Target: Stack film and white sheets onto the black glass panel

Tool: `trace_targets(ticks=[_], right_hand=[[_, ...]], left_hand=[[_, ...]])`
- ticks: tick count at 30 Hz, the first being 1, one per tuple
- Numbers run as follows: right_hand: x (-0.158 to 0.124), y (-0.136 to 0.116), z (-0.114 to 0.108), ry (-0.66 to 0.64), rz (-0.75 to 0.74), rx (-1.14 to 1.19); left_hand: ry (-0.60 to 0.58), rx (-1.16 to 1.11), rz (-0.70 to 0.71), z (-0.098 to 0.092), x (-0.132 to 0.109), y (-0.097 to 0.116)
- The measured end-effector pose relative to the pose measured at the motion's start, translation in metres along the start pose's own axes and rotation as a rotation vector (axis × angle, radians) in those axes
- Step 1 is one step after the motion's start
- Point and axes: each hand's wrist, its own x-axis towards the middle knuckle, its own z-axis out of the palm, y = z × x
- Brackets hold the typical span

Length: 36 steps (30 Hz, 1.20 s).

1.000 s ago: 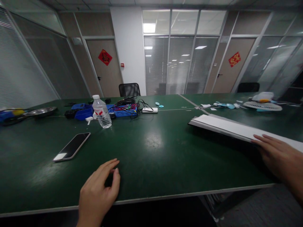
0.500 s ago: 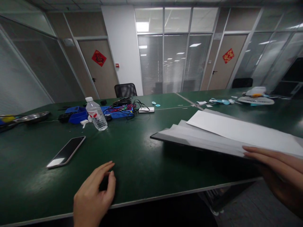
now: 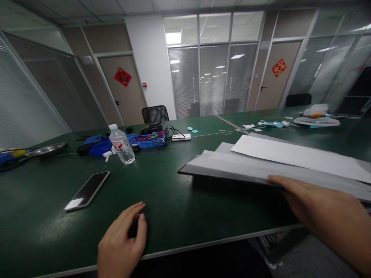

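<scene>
My left hand [image 3: 123,239] rests at the near edge of the green table [image 3: 162,227], its fingers slightly curled and apart, with nothing in it. At the right, my right hand [image 3: 315,204] grips the near edge of a dark flat folder [image 3: 228,178], thumb on top and the other fingers hidden beneath. The folder is tilted, its near side raised off the table. White and translucent sheets [image 3: 290,156] lie spread on top of it. A phone [image 3: 87,191] lies flat to the left, beyond my left hand.
Behind the phone stands a water bottle [image 3: 121,144]. Blue trays [image 3: 147,142] with tangled cables and a white stick-like device [image 3: 181,137] lie farther back. A metal pan [image 3: 48,150] is at far left, a white fan-like object [image 3: 317,120] at far right.
My right hand has moved left along the folder's near edge, and more of it shows. The folder's near left corner has shifted slightly left. My left hand keeps its shape.
</scene>
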Motion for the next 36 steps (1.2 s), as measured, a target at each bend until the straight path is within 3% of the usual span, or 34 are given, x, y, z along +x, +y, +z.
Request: trace_targets(ticks=[6, 14, 17, 21, 24, 28, 32, 36], right_hand=[[0.036, 0.035, 0.001, -0.047, 0.147, -0.289], [0.101, 0.071, 0.012, -0.340, 0.376, -0.391], [0.120, 0.085, 0.010, -0.364, 0.356, -0.427], [0.135, 0.093, -0.008, -0.267, 0.263, -0.407], [0.137, 0.082, -0.031, -0.209, 0.263, -0.406], [0.118, 0.045, -0.057, -0.177, 0.180, -0.436], [0.080, -0.007, -0.062, -0.026, -0.080, -0.209], [0.053, -0.054, -0.047, 0.047, -0.383, 0.146]], left_hand=[[0.008, 0.007, 0.015, 0.000, 0.000, -0.001], [0.020, 0.004, 0.036, -0.002, 0.001, 0.000], [0.014, 0.004, 0.022, -0.003, 0.001, -0.001], [0.000, -0.005, -0.013, -0.002, 0.001, 0.000], [-0.006, -0.006, -0.028, 0.000, 0.001, 0.001], [-0.013, 0.007, -0.054, 0.002, -0.002, 0.000], [-0.020, 0.004, -0.080, 0.000, -0.005, -0.002], [0.017, -0.018, -0.169, -0.003, -0.005, 0.000]])
